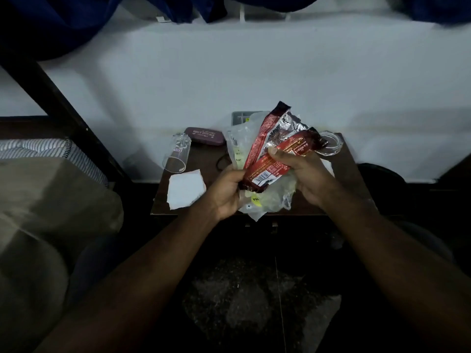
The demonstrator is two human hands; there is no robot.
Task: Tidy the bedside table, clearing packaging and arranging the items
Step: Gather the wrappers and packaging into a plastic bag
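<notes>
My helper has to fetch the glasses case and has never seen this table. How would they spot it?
Find the dark bedside table against the white wall and look along its back edge, at the left. The glasses case lies flat there, just right of the tipped-over glass. It alone is maroon and oblong, with pale lettering on top.

Grey object [239, 118] half behind the wrappers [265, 171].

White wall [254, 72], dark speckled floor [244, 307]

Head camera looks steeply down, close over the bedside table [351, 171].
</notes>
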